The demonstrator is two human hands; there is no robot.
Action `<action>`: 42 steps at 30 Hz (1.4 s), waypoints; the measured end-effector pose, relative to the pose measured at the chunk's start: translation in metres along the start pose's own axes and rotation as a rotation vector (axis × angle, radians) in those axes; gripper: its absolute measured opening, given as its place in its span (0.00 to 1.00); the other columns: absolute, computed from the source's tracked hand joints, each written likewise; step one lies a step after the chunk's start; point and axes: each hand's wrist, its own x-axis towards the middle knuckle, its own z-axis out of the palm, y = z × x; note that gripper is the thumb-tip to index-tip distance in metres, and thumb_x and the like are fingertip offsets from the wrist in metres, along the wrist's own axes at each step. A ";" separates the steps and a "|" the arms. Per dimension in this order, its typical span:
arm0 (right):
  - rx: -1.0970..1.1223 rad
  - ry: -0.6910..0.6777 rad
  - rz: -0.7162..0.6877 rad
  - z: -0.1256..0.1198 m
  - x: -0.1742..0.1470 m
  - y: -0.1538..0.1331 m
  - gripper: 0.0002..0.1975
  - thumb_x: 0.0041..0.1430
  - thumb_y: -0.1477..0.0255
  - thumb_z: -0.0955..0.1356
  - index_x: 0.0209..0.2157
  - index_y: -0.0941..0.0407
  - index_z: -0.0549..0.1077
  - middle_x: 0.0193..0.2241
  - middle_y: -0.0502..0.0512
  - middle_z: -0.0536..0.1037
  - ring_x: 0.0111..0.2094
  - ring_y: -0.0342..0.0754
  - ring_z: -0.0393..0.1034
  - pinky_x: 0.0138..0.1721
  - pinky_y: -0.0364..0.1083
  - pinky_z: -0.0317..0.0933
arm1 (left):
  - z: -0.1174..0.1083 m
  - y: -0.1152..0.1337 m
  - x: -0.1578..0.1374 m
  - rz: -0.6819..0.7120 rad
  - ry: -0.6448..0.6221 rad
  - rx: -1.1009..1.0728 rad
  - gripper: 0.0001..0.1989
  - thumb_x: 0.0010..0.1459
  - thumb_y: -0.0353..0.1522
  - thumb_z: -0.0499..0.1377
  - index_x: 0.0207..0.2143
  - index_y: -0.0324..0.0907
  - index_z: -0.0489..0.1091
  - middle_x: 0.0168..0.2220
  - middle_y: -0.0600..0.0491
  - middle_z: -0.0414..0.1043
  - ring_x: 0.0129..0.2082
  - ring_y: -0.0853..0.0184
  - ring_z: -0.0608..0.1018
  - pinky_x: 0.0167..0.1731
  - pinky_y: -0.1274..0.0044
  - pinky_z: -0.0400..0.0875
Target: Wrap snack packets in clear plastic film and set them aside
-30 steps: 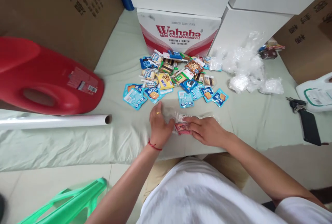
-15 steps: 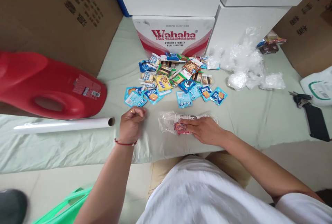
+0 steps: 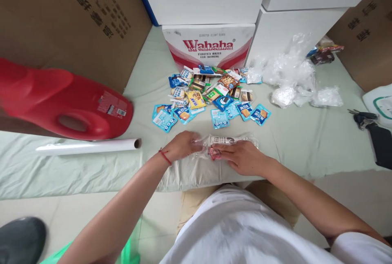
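Note:
A clear plastic bag (image 3: pixel 203 141) lies crosswise near the table's front edge. Inside it show a red snack packet (image 3: pixel 214 153) and a white wrapper with dark print (image 3: pixel 223 139). The fingers of my left hand (image 3: pixel 183 145) are closed on the bag's loose left end, the fingertips partly hidden by the film. From the right, my right hand (image 3: pixel 248 158) reaches over the bag and holds it, its fingers across the packets. Beyond both hands lie several blue biscuit packets (image 3: pixel 183 114) and a pile of mixed snacks, including a yellow cookie packet (image 3: pixel 196 99).
Behind the snacks stands a Wahaba-style white and red carton (image 3: pixel 210 47). Filled clear bags (image 3: pixel 284 78) sit at the right, near keys (image 3: pixel 363 119) and a black phone-like object (image 3: pixel 381 143). Leftward are a red jug (image 3: pixel 92 111) and a white roll (image 3: pixel 92 146).
My left hand has moved right, from a curled pose beside the bag to gripping its left end. My right hand stays on the bag. The view has shifted slightly.

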 end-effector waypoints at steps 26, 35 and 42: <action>0.530 0.629 1.048 0.009 -0.052 0.037 0.37 0.65 0.42 0.61 0.63 0.55 0.67 0.41 0.61 0.81 0.42 0.57 0.76 0.42 0.52 0.68 | 0.148 0.056 -0.013 0.220 0.771 0.617 0.16 0.71 0.33 0.53 0.57 0.38 0.68 0.44 0.40 0.74 0.40 0.58 0.77 0.33 0.69 0.70; 0.728 0.672 1.019 0.030 -0.050 0.014 0.19 0.61 0.52 0.68 0.31 0.54 0.73 0.21 0.46 0.69 0.24 0.44 0.60 0.26 0.43 0.55 | 0.147 0.053 -0.014 0.279 0.890 0.596 0.15 0.70 0.35 0.57 0.56 0.41 0.72 0.51 0.41 0.78 0.53 0.51 0.77 0.49 0.61 0.69; 0.819 0.853 1.052 0.021 -0.051 0.018 0.17 0.53 0.55 0.73 0.31 0.55 0.73 0.22 0.45 0.67 0.23 0.42 0.56 0.26 0.42 0.53 | 0.141 0.047 -0.006 0.408 0.872 0.503 0.13 0.71 0.33 0.56 0.54 0.39 0.73 0.55 0.41 0.78 0.59 0.53 0.77 0.57 0.63 0.66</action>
